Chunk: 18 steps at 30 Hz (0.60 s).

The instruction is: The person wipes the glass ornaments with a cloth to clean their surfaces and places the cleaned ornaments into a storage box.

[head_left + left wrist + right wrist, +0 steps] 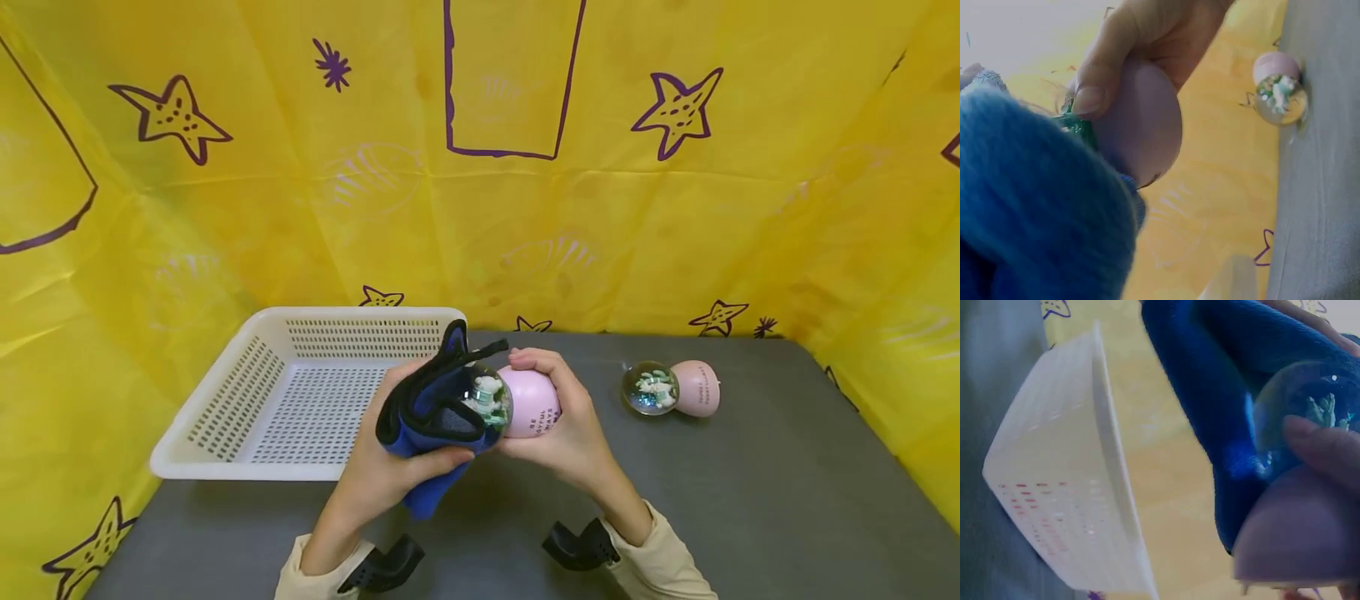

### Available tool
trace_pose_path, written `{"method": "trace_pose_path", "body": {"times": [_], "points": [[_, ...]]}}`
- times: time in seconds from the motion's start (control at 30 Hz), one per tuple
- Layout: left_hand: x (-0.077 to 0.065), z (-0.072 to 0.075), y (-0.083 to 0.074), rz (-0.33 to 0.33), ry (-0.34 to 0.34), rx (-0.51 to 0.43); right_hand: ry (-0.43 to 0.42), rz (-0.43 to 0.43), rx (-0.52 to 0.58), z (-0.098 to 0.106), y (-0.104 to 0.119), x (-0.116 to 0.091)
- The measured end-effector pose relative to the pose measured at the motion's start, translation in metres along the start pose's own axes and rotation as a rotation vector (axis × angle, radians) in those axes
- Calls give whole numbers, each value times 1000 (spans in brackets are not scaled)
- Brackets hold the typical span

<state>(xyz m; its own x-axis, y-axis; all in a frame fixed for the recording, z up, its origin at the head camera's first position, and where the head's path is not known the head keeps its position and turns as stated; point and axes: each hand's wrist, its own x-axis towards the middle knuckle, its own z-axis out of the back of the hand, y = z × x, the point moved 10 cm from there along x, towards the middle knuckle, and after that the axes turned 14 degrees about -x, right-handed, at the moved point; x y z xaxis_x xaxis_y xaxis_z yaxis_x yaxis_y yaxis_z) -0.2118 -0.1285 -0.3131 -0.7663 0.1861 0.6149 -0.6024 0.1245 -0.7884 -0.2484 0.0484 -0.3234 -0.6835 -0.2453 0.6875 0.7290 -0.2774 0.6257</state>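
Note:
My right hand [558, 417] grips the pink base of a snow globe [528, 404], its glass ball turned to the left. Inside the ball are white and green figures. A blue cloth [431, 425] with dark edging is bunched in my left hand [382, 467], wrapped round the far left side of the glass. In the right wrist view the cloth [1210, 394] lies against the clear ball, and a finger of the right hand rests across the glass. The left wrist view shows the cloth [1041, 200] close up, hiding most of the ball.
A white perforated plastic basket [168, 442] stands on the grey table [787, 500] at the left, partly behind my left hand. A second snow globe [697, 388] with a pink base lies on its side to the right. A yellow patterned curtain [480, 233] hangs behind.

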Motion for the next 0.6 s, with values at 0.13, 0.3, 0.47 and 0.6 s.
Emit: {"method": "trace_pose_path", "body": {"times": [0.13, 0.3, 0.47, 0.6], "points": [[-1, -7, -11, -182, 39, 18, 82, -146, 141, -4, -16, -2], [-3, -11, -17, -312, 70, 28, 143, -195, 314, -7, -22, 0], [-4, -15, -18, -340, 92, 78, 144, -227, 374, -5, -26, 1], [-4, -16, -13, -268, 92, 93, 122, -260, 349, -4, -29, -1]]}}
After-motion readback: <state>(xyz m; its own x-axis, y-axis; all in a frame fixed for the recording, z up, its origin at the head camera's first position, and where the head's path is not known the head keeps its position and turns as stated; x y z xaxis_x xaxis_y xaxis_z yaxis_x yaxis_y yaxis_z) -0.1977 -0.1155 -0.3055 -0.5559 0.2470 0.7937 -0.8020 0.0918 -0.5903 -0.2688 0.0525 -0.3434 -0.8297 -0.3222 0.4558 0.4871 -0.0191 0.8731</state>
